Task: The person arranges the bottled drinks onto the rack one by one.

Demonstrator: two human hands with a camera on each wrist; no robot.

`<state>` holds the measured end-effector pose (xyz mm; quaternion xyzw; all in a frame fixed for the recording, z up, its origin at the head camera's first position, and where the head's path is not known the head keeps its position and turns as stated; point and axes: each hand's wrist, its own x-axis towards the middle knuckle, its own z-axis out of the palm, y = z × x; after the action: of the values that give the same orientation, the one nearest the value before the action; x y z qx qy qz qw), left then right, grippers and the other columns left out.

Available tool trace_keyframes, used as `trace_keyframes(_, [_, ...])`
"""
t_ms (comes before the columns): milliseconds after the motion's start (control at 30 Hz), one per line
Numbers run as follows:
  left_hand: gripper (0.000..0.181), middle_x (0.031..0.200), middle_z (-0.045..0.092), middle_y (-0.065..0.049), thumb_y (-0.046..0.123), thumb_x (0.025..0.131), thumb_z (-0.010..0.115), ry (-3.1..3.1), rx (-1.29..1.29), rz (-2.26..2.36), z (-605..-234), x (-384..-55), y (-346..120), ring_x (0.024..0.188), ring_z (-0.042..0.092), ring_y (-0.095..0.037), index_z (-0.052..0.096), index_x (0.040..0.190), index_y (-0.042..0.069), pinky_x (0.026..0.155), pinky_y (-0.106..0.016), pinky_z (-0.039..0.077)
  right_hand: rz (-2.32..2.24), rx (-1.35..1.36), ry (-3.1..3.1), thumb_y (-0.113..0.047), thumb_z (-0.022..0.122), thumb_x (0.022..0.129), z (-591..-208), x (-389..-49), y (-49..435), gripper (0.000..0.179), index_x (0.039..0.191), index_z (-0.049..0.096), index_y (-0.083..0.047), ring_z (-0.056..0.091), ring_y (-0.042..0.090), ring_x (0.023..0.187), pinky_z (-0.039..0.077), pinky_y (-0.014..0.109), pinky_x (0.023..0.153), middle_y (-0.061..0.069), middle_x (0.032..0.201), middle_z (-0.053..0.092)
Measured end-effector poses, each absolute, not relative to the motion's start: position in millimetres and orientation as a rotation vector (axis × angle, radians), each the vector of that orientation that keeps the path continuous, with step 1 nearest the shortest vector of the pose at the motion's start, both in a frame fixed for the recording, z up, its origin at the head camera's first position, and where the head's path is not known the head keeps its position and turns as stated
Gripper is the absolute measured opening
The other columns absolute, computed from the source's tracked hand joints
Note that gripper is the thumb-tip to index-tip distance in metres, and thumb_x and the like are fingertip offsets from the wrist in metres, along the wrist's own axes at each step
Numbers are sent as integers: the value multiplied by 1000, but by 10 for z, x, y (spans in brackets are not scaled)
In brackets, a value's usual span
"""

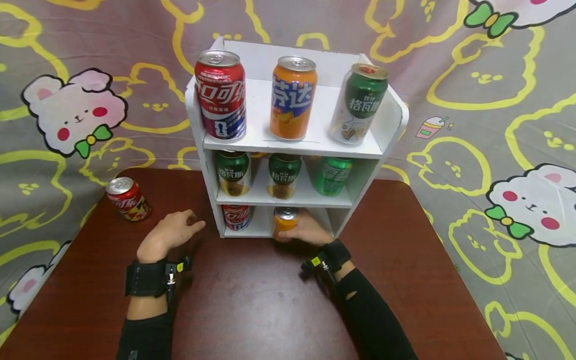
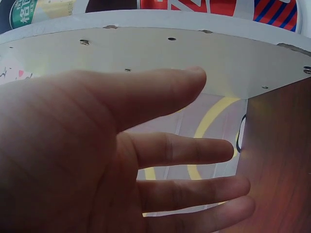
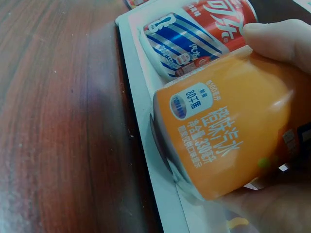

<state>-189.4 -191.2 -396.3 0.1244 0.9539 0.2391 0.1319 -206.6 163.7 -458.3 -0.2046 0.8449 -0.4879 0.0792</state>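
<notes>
My right hand point(image 1: 311, 227) grips an orange soda can point(image 1: 283, 231) on the bottom shelf of a white three-level rack point(image 1: 258, 82). In the right wrist view, the thumb and fingers wrap the can's upper part, and its base is at the shelf's front edge. Left of it on the same shelf stands a red cola can point(image 3: 194, 41) with blue and white stripes. My left hand point(image 1: 173, 232) hovers over the table left of the rack, holding nothing. Its fingers are spread and loosely extended in the left wrist view, close to the rack's side panel point(image 2: 146, 48).
On the top shelf stand a red cola can point(image 1: 220, 97), an orange can point(image 1: 293, 102) and a green-and-white can point(image 1: 360, 105). Three green-topped cans point(image 1: 284, 176) fill the middle shelf. Another red can point(image 1: 128, 200) stands on the brown table point(image 1: 252, 300) at left. Patterned cloth point(image 1: 477, 150) hangs behind.
</notes>
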Motion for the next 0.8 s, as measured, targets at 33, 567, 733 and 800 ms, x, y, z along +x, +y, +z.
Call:
trace_keyframes(33, [56, 114, 56, -30, 40, 95, 51, 2767, 358, 694, -3958, -1891, -1910, 105, 53, -45, 51, 122, -10, 83, -56, 44, -1454, -605, 2525, -26, 81, 72, -4584, -2073, 1630, 44, 109, 63, -10, 62, 15, 88, 49, 34, 82, -2, 97, 67])
trace_keyframes(567, [57, 115, 55, -32, 39, 96, 51, 2760, 347, 686, -3942, -1887, -1905, 106, 52, -46, 50, 123, -11, 84, -57, 44, -1576, -556, 2337, -6, 76, 77, -4305, -2002, 1459, 42, 114, 57, -1, 63, 16, 89, 50, 32, 82, 5, 102, 65])
trace_keyframes(733, [55, 115, 56, -32, 38, 96, 51, 2763, 351, 690, -3949, -1890, -1899, 105, 52, -46, 50, 122, -11, 83, -57, 44, -1545, -578, 2335, -6, 75, 78, -4297, -2029, 1445, 45, 118, 55, -3, 61, 18, 93, 49, 33, 85, 5, 106, 63])
trace_keyframes(800, [56, 115, 55, -32, 38, 96, 51, 2758, 351, 687, -3946, -1891, -1896, 106, 52, -47, 50, 123, -11, 83, -57, 44, -1537, -578, 2326, -6, 75, 78, -4301, -2045, 1440, 49, 122, 53, -4, 61, 18, 96, 48, 34, 87, 6, 110, 62])
